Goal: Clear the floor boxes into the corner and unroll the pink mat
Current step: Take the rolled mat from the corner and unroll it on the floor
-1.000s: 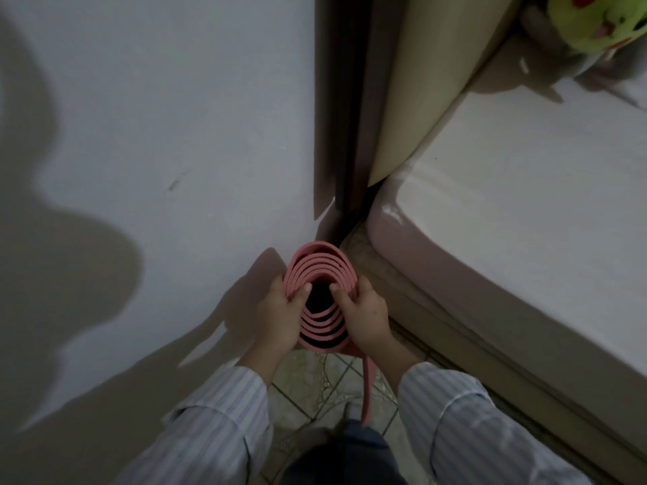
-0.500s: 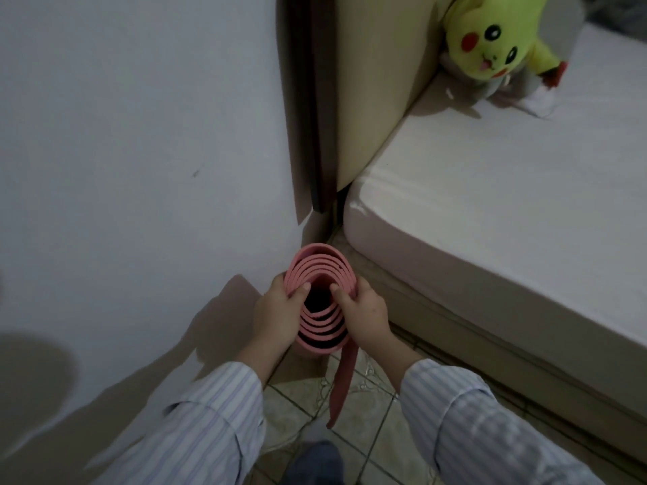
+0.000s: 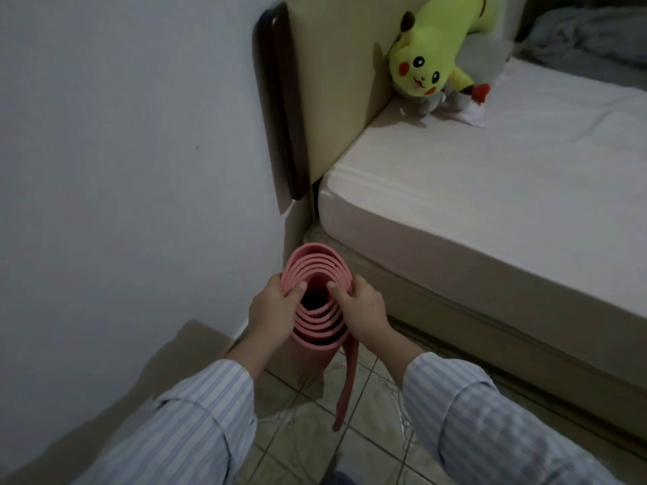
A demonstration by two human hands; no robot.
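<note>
The pink mat [image 3: 317,266] is rolled up and stands on end in the gap between the white wall and the bed. I look down into its coiled top. My left hand [image 3: 271,309] grips the left side of the roll's rim, thumb inside the hollow. On the right side my right hand [image 3: 362,308] holds the rim the same way. A loose pink strap [image 3: 346,390] hangs from the roll down to the tiled floor. A brown cardboard box [image 3: 175,362] lies against the wall at the lower left, partly hidden by my left sleeve.
A bed [image 3: 490,211] with a white sheet fills the right side, its base running along the tiled floor [image 3: 304,435]. A padded headboard [image 3: 325,99] stands against the white wall [image 3: 122,152]. A yellow plush toy [image 3: 430,61] and a grey blanket [image 3: 588,36] lie on the bed.
My view has lifted and pulled back, so the headboard, plush toy and cardboard box come into sight. Both hands keep the same grip on the upright mat roll.
</note>
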